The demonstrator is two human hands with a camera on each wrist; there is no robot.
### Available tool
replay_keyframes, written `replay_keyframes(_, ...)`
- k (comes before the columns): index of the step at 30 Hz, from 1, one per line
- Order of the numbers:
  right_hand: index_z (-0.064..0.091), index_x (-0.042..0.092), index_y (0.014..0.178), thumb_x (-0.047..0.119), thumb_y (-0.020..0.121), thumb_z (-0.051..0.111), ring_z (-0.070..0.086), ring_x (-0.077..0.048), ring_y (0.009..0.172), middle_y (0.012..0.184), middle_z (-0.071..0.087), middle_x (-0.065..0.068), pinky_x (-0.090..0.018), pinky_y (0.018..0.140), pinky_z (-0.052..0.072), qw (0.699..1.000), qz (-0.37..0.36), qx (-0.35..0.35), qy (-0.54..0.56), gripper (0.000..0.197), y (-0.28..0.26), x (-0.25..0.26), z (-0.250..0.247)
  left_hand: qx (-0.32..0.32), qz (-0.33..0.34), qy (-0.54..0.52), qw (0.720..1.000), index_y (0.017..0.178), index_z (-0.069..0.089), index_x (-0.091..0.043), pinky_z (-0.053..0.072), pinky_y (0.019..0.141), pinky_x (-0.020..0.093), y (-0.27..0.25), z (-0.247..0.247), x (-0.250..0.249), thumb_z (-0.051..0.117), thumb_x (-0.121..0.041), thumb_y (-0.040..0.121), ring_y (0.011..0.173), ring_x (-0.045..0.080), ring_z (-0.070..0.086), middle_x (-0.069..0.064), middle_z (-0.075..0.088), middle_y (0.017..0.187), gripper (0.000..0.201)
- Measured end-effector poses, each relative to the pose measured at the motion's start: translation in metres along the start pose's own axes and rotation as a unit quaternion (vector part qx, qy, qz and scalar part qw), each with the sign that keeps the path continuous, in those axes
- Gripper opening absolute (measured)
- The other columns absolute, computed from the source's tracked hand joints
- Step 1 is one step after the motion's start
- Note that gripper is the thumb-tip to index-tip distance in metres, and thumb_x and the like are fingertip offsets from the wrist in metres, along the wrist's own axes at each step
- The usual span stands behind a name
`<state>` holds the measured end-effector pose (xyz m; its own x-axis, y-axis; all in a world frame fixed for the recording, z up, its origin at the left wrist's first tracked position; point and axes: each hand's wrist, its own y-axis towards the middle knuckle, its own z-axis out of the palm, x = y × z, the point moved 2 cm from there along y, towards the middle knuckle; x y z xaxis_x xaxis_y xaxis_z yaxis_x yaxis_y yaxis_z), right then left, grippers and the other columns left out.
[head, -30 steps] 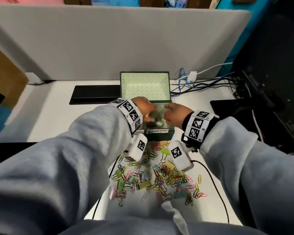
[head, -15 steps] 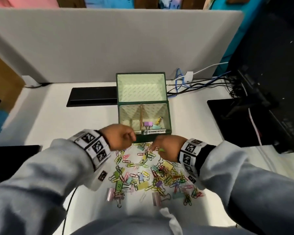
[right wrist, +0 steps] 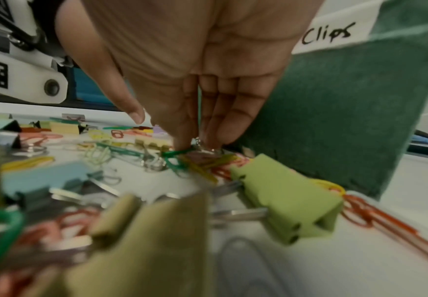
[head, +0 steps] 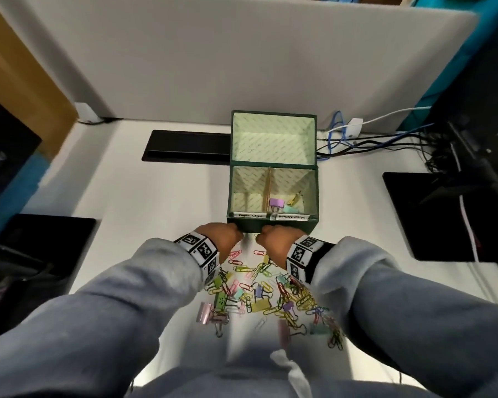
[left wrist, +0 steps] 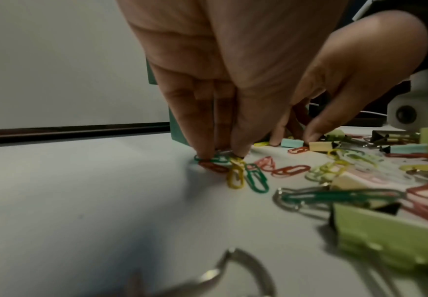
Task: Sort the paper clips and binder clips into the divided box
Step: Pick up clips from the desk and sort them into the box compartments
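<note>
White table (head: 161, 196) w/ clip pile (head: 270, 294) just in front of divided box (head: 273, 222). Left hand (head: 223, 235) grip pinches tangled paper clips (left wrist: 223, 160); right hand (head: 273, 239) grip down on clips, closure can't tell. Risk: linked clips drag extras, wrong-side drop.

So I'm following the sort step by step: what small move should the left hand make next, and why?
Probably close its grip and lift. The left hand has fingertips pressed down on a few paper clips on the desk, beside the green divided box. The box's left compartment looks empty; binder clips lie in the right one.
</note>
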<state>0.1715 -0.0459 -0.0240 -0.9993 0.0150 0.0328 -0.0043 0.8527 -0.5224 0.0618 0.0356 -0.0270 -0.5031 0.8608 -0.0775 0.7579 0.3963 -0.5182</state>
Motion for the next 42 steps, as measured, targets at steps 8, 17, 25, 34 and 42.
replay_keyframes(8, 0.049, 0.016, 0.127, 0.021, 0.088, 0.050, 0.048, -0.025, 0.120, 0.127, 0.051, -0.006, -0.031, 0.094, 0.042, 0.996, 0.001, -0.051, 0.078, 0.039, -0.013, -0.006, -0.003, -0.017, 0.004, 0.016, 1.000, 0.118, 0.053, -0.021, 0.048, 0.090, 0.035, -0.001, -0.001, 0.004, 0.050, -0.019, 0.087, 0.112, 0.023, 0.054, 0.002, 0.056, 0.122, 0.031)
replay_keyframes(17, 0.046, 0.014, 0.078, 0.004, 0.093, 0.036, 0.060, -0.025, 0.065, 0.072, 0.052, -0.010, -0.033, 0.057, 0.056, 0.692, 0.138, 0.032, 0.708, 0.021, -0.027, -0.025, 0.007, -0.020, -0.073, -0.604, 0.793, 0.076, 0.048, -0.016, 0.057, 0.065, 0.030, -0.024, -0.004, 0.035, 0.054, 0.007, 0.083, 0.066, 0.022, 0.062, 0.010, 0.061, 0.073, 0.025)
replay_keyframes(25, 0.048, 0.016, 0.075, 0.031, 0.090, 0.054, 0.049, -0.018, 0.061, 0.070, 0.049, -0.003, -0.025, 0.053, 0.037, 0.742, 0.157, 0.044, 0.651, 0.022, -0.020, -0.017, 0.009, 0.094, -0.111, -0.718, 0.681, 0.075, 0.046, -0.016, 0.046, 0.060, 0.028, -0.036, 0.000, 0.025, 0.042, 0.010, 0.077, 0.052, 0.015, 0.042, 0.006, 0.045, 0.063, 0.026)
replay_keyframes(34, 0.053, 0.025, 0.104, 0.043, 0.079, 0.064, 0.051, -0.017, 0.087, 0.104, 0.059, 0.001, -0.027, 0.072, 0.042, 0.979, 0.117, 0.038, 0.163, 0.033, -0.015, -0.003, 0.008, 0.073, 0.020, -0.184, 0.980, 0.120, 0.052, -0.026, 0.033, 0.080, 0.018, -0.032, 0.015, 0.014, 0.063, -0.028, 0.082, 0.090, 0.014, 0.049, -0.002, 0.052, 0.103, 0.040)
replay_keyframes(42, 0.054, 0.025, 0.096, 0.034, 0.079, 0.065, 0.053, -0.017, 0.085, 0.096, 0.059, 0.002, -0.022, 0.059, 0.037, 0.966, 0.118, 0.035, 0.228, 0.023, -0.015, -0.004, 0.011, 0.078, 0.038, -0.064, 0.994, 0.114, 0.054, -0.029, 0.049, 0.089, 0.033, -0.026, 0.019, 0.005, 0.065, -0.030, 0.077, 0.106, 0.021, 0.056, -0.001, 0.060, 0.118, 0.039)
